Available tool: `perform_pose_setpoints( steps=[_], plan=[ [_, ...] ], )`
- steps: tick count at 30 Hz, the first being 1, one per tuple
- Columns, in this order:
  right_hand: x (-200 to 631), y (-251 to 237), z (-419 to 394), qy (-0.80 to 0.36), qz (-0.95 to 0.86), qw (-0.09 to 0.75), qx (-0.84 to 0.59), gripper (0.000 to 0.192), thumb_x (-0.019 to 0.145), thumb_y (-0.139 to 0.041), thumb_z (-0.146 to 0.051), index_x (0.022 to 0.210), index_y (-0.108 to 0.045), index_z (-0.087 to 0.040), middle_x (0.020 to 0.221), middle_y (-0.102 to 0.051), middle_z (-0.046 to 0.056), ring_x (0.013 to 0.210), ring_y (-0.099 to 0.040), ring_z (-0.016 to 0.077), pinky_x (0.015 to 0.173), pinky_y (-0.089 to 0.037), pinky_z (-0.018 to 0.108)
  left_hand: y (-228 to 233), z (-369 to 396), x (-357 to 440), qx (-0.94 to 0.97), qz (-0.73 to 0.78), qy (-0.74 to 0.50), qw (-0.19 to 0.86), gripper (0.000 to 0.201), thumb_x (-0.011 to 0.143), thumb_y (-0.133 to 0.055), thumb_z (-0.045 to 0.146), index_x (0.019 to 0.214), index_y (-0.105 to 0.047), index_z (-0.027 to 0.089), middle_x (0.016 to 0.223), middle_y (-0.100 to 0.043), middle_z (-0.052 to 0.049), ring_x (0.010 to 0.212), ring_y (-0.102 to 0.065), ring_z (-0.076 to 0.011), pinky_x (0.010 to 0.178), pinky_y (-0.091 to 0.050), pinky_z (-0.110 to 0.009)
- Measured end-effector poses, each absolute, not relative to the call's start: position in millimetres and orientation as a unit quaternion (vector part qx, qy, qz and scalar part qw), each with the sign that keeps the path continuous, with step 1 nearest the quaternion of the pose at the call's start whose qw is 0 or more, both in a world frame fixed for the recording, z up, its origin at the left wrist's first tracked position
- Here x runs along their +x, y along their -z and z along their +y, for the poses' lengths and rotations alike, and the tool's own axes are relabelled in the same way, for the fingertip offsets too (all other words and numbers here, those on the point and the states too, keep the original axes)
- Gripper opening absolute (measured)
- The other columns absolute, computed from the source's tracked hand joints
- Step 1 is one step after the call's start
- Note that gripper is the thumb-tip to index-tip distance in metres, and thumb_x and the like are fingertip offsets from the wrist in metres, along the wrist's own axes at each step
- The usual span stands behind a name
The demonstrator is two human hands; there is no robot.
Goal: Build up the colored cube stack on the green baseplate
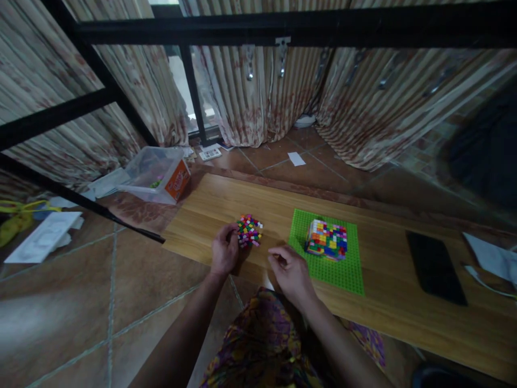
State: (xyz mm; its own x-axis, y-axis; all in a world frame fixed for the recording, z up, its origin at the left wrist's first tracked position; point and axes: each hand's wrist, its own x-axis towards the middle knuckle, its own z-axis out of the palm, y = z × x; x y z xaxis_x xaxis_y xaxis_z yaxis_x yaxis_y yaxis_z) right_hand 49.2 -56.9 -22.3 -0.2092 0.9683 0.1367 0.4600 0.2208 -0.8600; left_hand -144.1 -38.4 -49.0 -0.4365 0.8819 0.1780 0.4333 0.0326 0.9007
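A heap of small colourful building bricks [249, 231] lies on the wooden table. At the heap's left edge rests my left hand [226, 249], its fingers curled in against the bricks; whatever they may hold is hidden. My right hand [293, 274] is between the heap and the green baseplate [327, 278], with thumb and forefinger pinched together. Anything in that pinch is too small to make out. On the baseplate stands a block built of many-coloured bricks [327, 238], several layers high, just beyond my right hand.
A clear plastic box [151, 171] with an orange label stands past the table's left end, a few bricks inside. A dark tablet-like slab [436, 267] and a white cable [487, 281] lie at right on the wooden table [388, 269]. Black metal bars [258, 32] cross overhead.
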Motion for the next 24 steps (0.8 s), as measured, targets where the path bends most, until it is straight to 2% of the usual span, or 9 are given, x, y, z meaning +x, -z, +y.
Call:
perform_pose_setpoints(
  steps=[7, 12, 17, 24],
  plan=[
    [16, 28, -39, -0.242, -0.768, 0.276, -0.526, 0.015, 0.089, -0.052, -0.022, 0.095, -0.066, -0.02, 0.093, -0.065, 0.006, 0.088, -0.061, 0.0196, 0.08, -0.045, 0.03, 51, -39, -146, 0.486, 0.681, -0.499, 0.223, 0.024, 0.087, -0.049, 0.031, 0.098, -0.067, 0.018, 0.093, -0.07, -0.006, 0.088, -0.066, -0.0184, 0.083, -0.052, -0.031],
    [8, 31, -35, -0.185, -0.778, 0.25, -0.545, 0.014, 0.09, -0.052, -0.024, 0.094, -0.065, -0.02, 0.093, -0.063, 0.007, 0.088, -0.061, 0.0207, 0.078, -0.044, 0.03, 52, -39, -146, 0.483, 0.68, -0.503, 0.228, 0.025, 0.087, -0.05, 0.031, 0.1, -0.067, 0.018, 0.094, -0.071, -0.006, 0.089, -0.066, -0.0188, 0.084, -0.053, -0.033],
    [4, 30, -34, -0.166, -0.774, 0.225, -0.568, 0.011, 0.089, -0.055, -0.024, 0.091, -0.065, -0.022, 0.092, -0.063, 0.007, 0.085, -0.06, 0.0214, 0.072, -0.042, 0.03, 52, -39, -146, 0.482, 0.685, -0.5, 0.221, 0.024, 0.086, -0.051, 0.031, 0.098, -0.067, 0.018, 0.093, -0.071, -0.005, 0.088, -0.066, -0.0187, 0.083, -0.053, -0.032],
    [5, 31, -35, -0.17, -0.769, 0.241, -0.567, 0.016, 0.09, -0.05, -0.02, 0.082, -0.064, -0.022, 0.089, -0.062, 0.007, 0.083, -0.059, 0.0202, 0.071, -0.042, 0.029, 53, -38, -146, 0.484, 0.681, -0.503, 0.22, 0.024, 0.086, -0.051, 0.033, 0.098, -0.067, 0.019, 0.094, -0.071, -0.005, 0.089, -0.066, -0.0186, 0.084, -0.052, -0.032]
  ],
)
